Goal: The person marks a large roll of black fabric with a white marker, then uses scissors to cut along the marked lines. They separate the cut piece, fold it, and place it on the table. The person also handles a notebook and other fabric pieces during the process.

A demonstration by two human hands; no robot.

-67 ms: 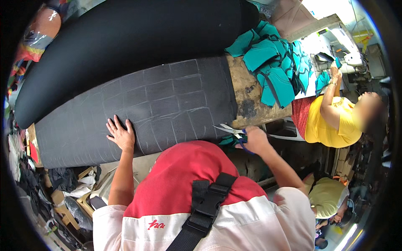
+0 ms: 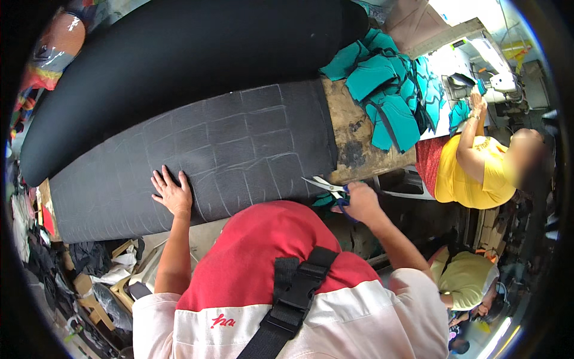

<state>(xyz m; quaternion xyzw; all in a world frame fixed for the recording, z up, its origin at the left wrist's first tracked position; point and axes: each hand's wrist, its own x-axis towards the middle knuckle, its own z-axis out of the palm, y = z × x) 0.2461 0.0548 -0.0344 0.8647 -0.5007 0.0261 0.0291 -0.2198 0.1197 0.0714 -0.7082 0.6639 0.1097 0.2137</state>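
Note:
A wide sheet of black material [image 2: 233,140], marked with pale chalk lines in a grid of outlines, lies across the table. My left hand [image 2: 173,196] rests flat on it, fingers spread, left of the middle. At the sheet's near right corner, my right hand [image 2: 362,202] grips scissors [image 2: 336,188] with dark blue handles. Their blades are parted and point left, over the corner or right at its edge; I cannot tell whether they touch the material. My fingers partly hide the handles.
A thick black roll [image 2: 179,66] lies behind the sheet. Teal cut pieces [image 2: 391,122] are heaped on the wooden tabletop [image 2: 350,134] at right. Beyond, a person in yellow [image 2: 478,170] works at a sewing machine [image 2: 502,84]. Another person [image 2: 463,281] bends at lower right. Scraps [image 2: 89,257] clutter the lower left.

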